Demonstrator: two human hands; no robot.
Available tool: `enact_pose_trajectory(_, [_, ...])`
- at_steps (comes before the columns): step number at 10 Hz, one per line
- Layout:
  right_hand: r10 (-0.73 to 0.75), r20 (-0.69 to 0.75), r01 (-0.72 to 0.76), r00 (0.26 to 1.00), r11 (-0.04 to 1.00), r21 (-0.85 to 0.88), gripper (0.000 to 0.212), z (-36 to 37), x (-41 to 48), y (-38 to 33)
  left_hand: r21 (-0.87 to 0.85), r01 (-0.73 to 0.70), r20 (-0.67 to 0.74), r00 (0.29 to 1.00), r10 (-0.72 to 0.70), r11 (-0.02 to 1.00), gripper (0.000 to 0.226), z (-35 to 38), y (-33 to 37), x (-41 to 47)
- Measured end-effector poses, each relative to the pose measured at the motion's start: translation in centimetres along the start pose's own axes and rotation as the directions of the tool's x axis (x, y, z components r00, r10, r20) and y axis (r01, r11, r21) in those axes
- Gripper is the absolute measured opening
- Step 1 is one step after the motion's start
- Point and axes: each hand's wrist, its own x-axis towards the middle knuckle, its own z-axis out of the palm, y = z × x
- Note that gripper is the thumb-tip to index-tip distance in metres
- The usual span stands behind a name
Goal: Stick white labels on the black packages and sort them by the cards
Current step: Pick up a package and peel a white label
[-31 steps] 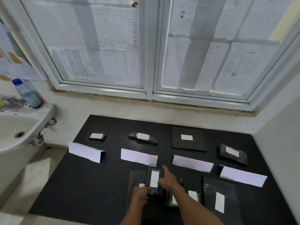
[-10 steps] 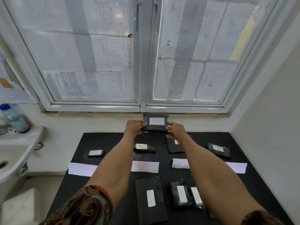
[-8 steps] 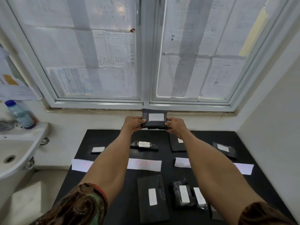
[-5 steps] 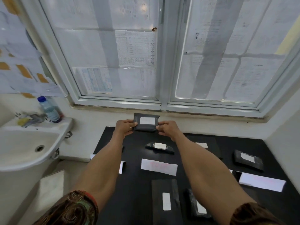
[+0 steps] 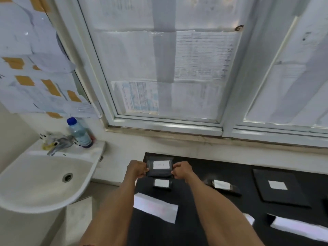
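Gripping that soft black package [image 5: 159,173] by its short ends, right? The left hand [image 5: 137,168] and right hand [image 5: 182,172] both pinch it, with the white rectangular label [image 5: 161,164] facing up.

— Yep. It's over the far left corner of the matte black table [image 5: 204,167], just behind a smaller package [image 5: 162,184]. Can't tell if it touches the tabletop tbh.

— What else is there?

— A folded white paper card [image 5: 155,206] nearer the person. Off to the right are a crinkly package [image 5: 222,186] and a flat square package [image 5: 278,189], both labelled. On the left, a rounded white sink [image 5: 32,176] has a blue-capped plastic bottle [image 5: 79,133] standing on its rim. Can't make out what's in the bottle.
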Motion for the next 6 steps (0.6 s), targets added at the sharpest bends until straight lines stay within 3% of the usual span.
enact_pose_trajectory(1, [0.001,-0.006,-0.002,1.000,0.989,-0.145,0.029,2.8,2.5,-0.1,0.139,-0.007,0.031,1.000,0.003,0.990,0.006,-1.1,-1.1,4.4])
enact_pose_trajectory(2, [0.005,-0.004,-0.006,1.000,0.965,-0.260,0.034,4.7,4.4,-0.2,0.106,0.008,-0.003,1.000,-0.008,0.994,0.019,-1.5,-1.7,7.4])
enact_pose_trajectory(3, [0.040,-0.002,-0.039,0.999,0.955,-0.294,0.035,6.2,5.7,-0.2,0.183,0.035,-0.003,0.999,-0.035,0.982,0.024,-1.4,-2.6,9.6])
enact_pose_trajectory(4, [0.084,0.021,-0.072,0.996,0.939,-0.337,0.047,7.2,6.4,0.3,0.348,0.003,0.016,1.000,-0.009,0.938,0.024,-0.9,-3.5,10.9])
enact_pose_trajectory(6, [0.079,-0.005,-0.074,0.997,0.898,-0.433,0.075,8.2,7.4,1.8,0.459,-0.049,0.009,0.999,0.051,0.887,0.020,0.2,-4.8,13.0])
